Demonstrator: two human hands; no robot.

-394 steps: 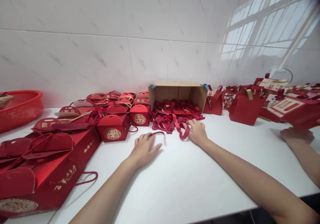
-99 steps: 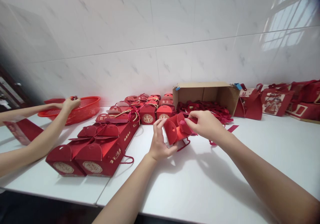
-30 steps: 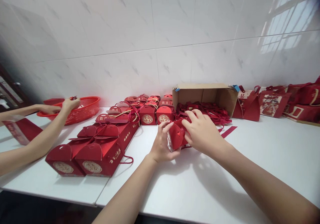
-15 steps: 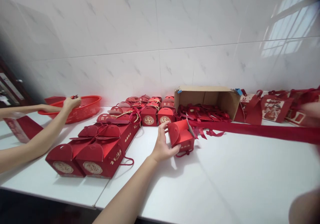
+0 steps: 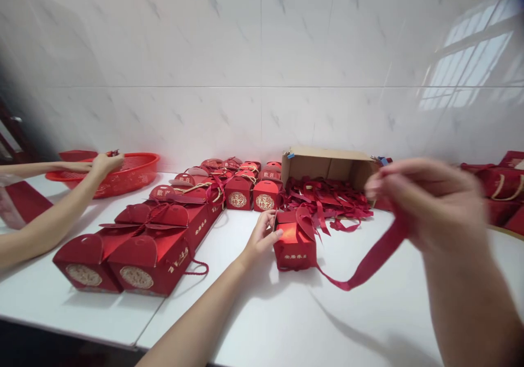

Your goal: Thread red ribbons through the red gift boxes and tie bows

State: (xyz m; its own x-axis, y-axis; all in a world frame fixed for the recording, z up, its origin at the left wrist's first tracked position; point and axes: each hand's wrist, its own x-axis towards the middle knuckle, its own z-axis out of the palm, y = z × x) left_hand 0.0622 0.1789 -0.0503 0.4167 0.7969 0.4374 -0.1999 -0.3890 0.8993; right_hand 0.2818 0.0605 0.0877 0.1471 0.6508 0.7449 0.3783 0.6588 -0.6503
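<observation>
A small red gift box (image 5: 295,252) stands on the white table, its rounded top flaps loosely folded. My left hand (image 5: 265,235) grips its left side, thumb over the near top edge and fingers behind. A dark red ribbon (image 5: 370,263) leaves the box low on its right, sags and rises to my right hand (image 5: 434,203). That hand is raised and smeared by motion, with the ribbon pinched between thumb and fingers. Whether the ribbon passes under the box is hidden.
Rows of closed red boxes (image 5: 155,263) stand left of centre. A cardboard box (image 5: 331,157) spilling ribbon pieces (image 5: 327,192) lies against the wall. At the far left a co-worker's hands (image 5: 105,162) are over a red plastic basket (image 5: 139,178). Red bags (image 5: 497,184) stand far right.
My right hand has come in from the right edge, and the taut ribbon now hangs slack. The gift box has been set more upright on the table, with its flaps folded further in.
</observation>
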